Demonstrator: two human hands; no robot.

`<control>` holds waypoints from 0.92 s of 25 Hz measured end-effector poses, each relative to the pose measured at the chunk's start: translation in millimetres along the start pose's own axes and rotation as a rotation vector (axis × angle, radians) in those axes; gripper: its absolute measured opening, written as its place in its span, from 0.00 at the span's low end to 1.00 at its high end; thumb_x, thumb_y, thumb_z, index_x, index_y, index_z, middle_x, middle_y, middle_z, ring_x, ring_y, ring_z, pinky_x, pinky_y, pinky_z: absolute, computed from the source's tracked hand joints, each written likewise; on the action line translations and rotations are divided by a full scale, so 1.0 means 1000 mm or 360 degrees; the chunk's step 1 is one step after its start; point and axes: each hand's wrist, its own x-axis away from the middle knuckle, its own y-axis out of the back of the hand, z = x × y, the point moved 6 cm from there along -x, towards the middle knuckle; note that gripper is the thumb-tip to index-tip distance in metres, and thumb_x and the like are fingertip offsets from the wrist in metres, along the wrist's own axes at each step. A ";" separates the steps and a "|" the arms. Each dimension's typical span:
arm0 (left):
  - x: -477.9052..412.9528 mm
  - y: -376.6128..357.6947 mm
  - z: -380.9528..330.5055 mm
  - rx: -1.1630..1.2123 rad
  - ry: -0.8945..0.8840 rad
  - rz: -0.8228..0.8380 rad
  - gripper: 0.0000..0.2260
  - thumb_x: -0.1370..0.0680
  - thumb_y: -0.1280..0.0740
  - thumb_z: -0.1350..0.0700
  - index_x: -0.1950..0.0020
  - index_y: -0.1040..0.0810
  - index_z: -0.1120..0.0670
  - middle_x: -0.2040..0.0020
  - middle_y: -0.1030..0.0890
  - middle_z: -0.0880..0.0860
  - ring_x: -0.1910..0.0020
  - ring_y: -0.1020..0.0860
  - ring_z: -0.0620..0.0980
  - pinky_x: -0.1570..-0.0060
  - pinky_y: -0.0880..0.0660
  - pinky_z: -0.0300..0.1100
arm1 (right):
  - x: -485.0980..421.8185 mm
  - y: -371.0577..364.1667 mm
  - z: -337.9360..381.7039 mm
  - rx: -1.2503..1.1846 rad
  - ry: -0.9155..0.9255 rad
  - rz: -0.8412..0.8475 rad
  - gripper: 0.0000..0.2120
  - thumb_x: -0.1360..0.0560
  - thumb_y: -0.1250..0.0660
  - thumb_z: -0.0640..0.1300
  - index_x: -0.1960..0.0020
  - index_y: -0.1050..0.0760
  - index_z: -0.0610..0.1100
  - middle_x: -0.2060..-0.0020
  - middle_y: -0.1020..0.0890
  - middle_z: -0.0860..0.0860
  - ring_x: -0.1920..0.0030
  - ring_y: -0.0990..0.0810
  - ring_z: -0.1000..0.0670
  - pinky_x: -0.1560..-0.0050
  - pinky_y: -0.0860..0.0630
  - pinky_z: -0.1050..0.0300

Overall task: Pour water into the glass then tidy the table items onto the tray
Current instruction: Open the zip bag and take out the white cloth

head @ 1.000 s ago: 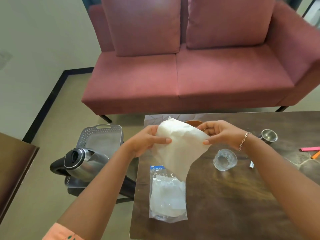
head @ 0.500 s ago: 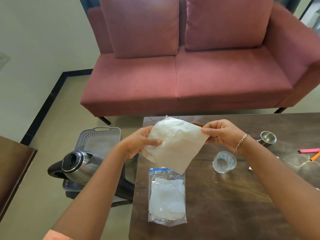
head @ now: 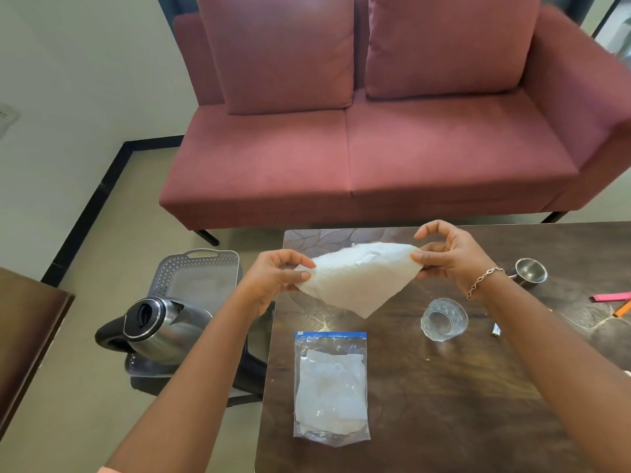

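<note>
A white cloth (head: 355, 279) is pinched at opposite corners (stretched above the bench (head: 444, 387)) by left hand (head: 273, 276) and right hand (head: 450, 256) fingers.

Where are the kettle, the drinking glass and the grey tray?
kettle (head: 160, 331): head view, on its steel body.
glass (head: 444, 319): head view, inside its open rim.
tray (head: 199, 285): head view, on its bare floor.

Pink two-seat sofa (head: 375, 158) against pale wall (head: 68, 80), beige floor (head: 85, 387), dark wooden table (head: 461, 404) in front.
</note>
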 end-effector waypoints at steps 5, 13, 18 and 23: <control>0.000 -0.001 -0.001 -0.0081 -0.0081 -0.0067 0.17 0.34 0.32 0.76 0.53 0.18 0.58 0.41 0.24 0.54 0.51 0.21 0.53 0.54 0.21 0.38 | -0.002 0.001 0.001 0.0103 0.0096 -0.0002 0.12 0.32 0.33 0.24 0.58 0.21 0.39 0.70 0.16 0.51 0.69 0.18 0.55 0.70 0.21 0.64; 0.002 0.002 -0.020 -0.0420 -0.0418 -0.0435 0.06 0.31 0.31 0.71 0.57 0.18 0.64 0.53 0.20 0.55 0.57 0.23 0.51 0.59 0.23 0.45 | 0.001 0.001 0.007 0.0515 0.0332 -0.0157 0.06 0.33 0.28 0.30 0.61 0.20 0.40 0.78 0.21 0.60 0.77 0.27 0.62 0.74 0.31 0.74; 0.010 -0.007 -0.031 -0.0137 -0.0450 -0.0315 0.03 0.26 0.36 0.70 0.56 0.23 0.65 0.47 0.20 0.60 0.70 0.18 0.47 0.77 0.25 0.36 | 0.000 0.004 -0.001 0.0386 0.0260 -0.0201 0.10 0.32 0.29 0.30 0.65 0.22 0.44 0.77 0.23 0.56 0.78 0.27 0.60 0.75 0.28 0.70; 0.020 -0.022 -0.056 -0.0038 -0.0553 -0.0049 0.05 0.27 0.35 0.70 0.59 0.26 0.61 0.50 0.18 0.61 0.55 0.17 0.55 0.66 0.19 0.43 | 0.008 0.007 -0.028 -0.0179 -0.0129 -0.0115 0.12 0.30 0.37 0.24 0.58 0.24 0.39 0.64 0.21 0.44 0.69 0.18 0.52 0.68 0.20 0.62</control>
